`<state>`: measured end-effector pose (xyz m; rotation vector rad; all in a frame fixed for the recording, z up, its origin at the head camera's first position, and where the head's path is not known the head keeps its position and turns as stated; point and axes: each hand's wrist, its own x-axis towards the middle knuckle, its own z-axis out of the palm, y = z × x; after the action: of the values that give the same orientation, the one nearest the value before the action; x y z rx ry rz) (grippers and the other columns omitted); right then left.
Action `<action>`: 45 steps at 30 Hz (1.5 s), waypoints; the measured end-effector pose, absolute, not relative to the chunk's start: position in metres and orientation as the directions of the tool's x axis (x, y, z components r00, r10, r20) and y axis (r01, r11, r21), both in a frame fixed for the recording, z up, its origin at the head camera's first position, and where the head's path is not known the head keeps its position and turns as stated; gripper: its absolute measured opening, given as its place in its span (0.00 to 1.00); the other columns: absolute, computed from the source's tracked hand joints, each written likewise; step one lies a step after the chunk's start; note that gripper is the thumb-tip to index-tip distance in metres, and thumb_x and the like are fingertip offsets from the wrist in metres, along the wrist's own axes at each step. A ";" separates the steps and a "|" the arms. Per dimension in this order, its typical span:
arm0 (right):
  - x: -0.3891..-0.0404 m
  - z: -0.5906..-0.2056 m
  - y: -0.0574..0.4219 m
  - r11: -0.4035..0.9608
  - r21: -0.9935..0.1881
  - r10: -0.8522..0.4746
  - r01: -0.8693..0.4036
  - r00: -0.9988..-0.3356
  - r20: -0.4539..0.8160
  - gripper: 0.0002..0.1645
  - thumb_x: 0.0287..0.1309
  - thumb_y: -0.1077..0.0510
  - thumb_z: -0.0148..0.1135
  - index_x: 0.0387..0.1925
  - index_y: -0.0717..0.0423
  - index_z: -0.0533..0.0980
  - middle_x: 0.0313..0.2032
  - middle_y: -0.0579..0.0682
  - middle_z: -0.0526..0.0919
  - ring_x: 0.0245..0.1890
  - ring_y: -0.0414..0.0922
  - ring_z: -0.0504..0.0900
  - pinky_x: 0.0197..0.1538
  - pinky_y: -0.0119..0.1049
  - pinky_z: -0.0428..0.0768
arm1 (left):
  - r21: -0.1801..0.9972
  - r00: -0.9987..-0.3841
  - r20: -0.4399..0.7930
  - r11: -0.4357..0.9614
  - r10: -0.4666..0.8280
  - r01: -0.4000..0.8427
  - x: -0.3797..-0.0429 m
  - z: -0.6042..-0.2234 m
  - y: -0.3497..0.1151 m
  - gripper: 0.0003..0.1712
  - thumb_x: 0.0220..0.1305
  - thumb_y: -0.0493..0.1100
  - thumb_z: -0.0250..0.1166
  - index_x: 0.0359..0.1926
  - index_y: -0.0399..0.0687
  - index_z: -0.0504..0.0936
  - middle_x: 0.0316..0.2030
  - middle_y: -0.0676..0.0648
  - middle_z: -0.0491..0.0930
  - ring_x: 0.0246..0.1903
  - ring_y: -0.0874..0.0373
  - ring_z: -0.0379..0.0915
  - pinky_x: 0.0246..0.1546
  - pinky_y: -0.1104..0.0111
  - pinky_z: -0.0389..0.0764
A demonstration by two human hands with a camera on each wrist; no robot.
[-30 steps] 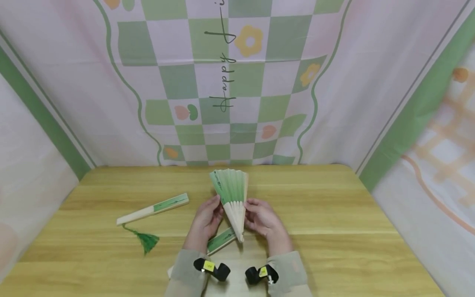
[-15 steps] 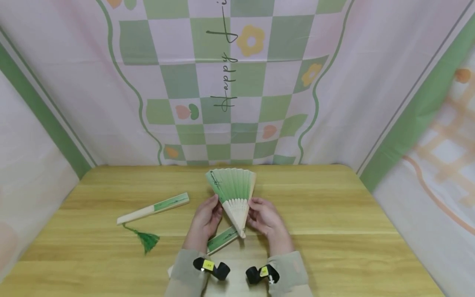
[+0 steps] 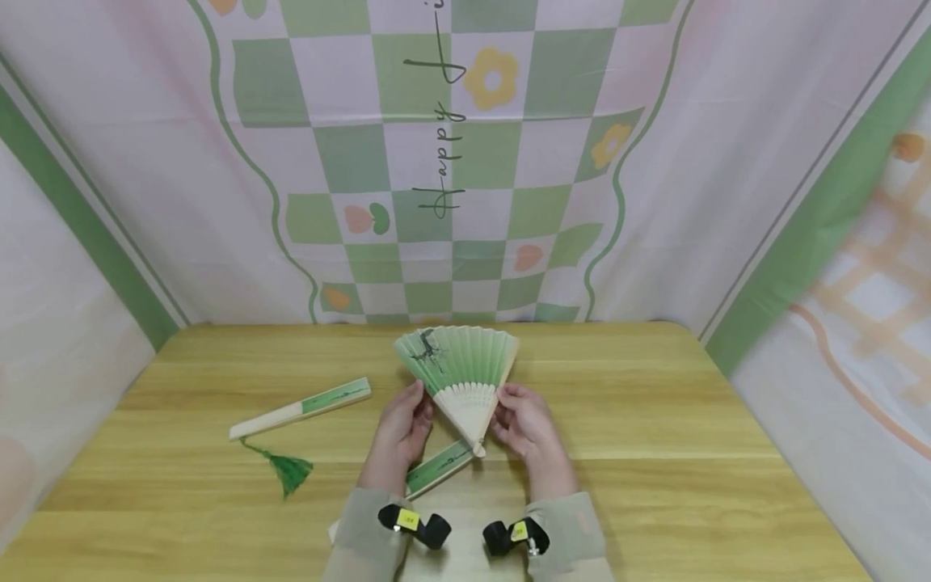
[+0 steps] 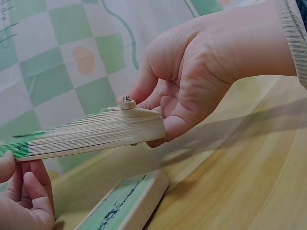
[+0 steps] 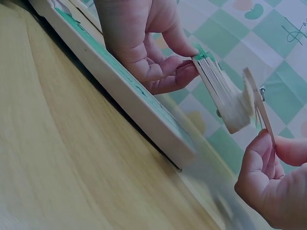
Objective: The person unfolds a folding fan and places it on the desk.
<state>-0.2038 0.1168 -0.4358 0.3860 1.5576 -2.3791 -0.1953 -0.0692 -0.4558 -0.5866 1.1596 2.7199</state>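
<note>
A folding hand fan [image 3: 465, 360] with green pleated leaf and pale ribs is partly spread above the middle of the table. My left hand [image 3: 402, 424] pinches its left edge between thumb and fingers. On the opposite side, my right hand [image 3: 525, 422] pinches the right outer rib. The right wrist view shows that rib [image 5: 259, 105] standing apart from the stacked ribs [image 5: 223, 96]. Below the spread fan, a folded fan [image 3: 440, 469] lies on the table, partly covered by my left forearm.
Left of my hands, another folded fan [image 3: 300, 409] lies slanted on the wooden table [image 3: 655, 420], with a green tassel [image 3: 289, 473] at its lower end. A patterned cloth [image 3: 487, 162] hangs behind the table's far edge.
The fan has opened from a narrow wedge to a much wider spread. My right hand has moved slightly right with its edge, and the fan's pivot has risen a little.
</note>
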 end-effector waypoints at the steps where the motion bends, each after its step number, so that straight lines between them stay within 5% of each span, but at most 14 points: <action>1: -0.204 -0.436 0.117 -0.391 -0.845 -0.074 0.365 -0.927 -0.367 0.04 0.72 0.66 0.46 0.44 0.58 0.67 0.29 0.43 0.78 0.31 0.37 0.75 0.41 0.32 0.75 | 0.667 -0.916 -0.400 -0.697 -0.037 -0.264 -0.195 -0.456 -0.069 0.06 0.73 0.41 0.56 0.40 0.49 0.80 0.31 0.54 0.79 0.30 0.66 0.70 0.32 0.80 0.74; 14: -0.205 -0.436 0.122 -0.431 -0.828 -0.021 0.358 -0.921 -0.388 0.05 0.72 0.66 0.45 0.46 0.60 0.67 0.27 0.43 0.77 0.29 0.37 0.74 0.40 0.30 0.74 | 0.673 -0.912 -0.408 -0.689 -0.043 -0.269 -0.197 -0.457 -0.069 0.07 0.74 0.43 0.56 0.45 0.49 0.79 0.32 0.54 0.80 0.31 0.66 0.70 0.33 0.79 0.71; 23: -0.206 -0.436 0.127 -0.445 -0.822 0.015 0.355 -0.915 -0.404 0.15 0.73 0.65 0.44 0.58 0.63 0.65 0.32 0.43 0.77 0.33 0.36 0.74 0.43 0.29 0.74 | 0.690 -0.920 -0.390 -0.676 -0.046 -0.259 -0.198 -0.455 -0.069 0.06 0.75 0.43 0.54 0.46 0.50 0.77 0.32 0.55 0.80 0.32 0.66 0.70 0.32 0.79 0.71; 36: -0.205 -0.436 0.130 -0.492 -0.797 0.044 0.351 -0.904 -0.425 0.08 0.73 0.65 0.43 0.50 0.58 0.67 0.29 0.43 0.76 0.30 0.36 0.73 0.41 0.28 0.74 | 0.700 -0.922 -0.385 -0.661 -0.031 -0.271 -0.198 -0.455 -0.071 0.12 0.76 0.45 0.52 0.54 0.46 0.73 0.34 0.54 0.78 0.34 0.65 0.69 0.35 0.78 0.70; 45: -0.205 -0.435 0.132 -0.539 -0.776 0.089 0.327 -0.894 -0.439 0.06 0.74 0.64 0.42 0.47 0.57 0.67 0.29 0.43 0.75 0.30 0.36 0.73 0.41 0.27 0.74 | 0.695 -0.915 -0.403 -0.662 -0.035 -0.281 -0.199 -0.456 -0.071 0.07 0.75 0.45 0.54 0.48 0.51 0.76 0.36 0.54 0.78 0.37 0.63 0.69 0.38 0.76 0.69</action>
<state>-0.2051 0.1317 -0.4354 0.6589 1.4288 -2.5557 -0.1987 -0.0711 -0.4558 -0.5866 1.2202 2.6812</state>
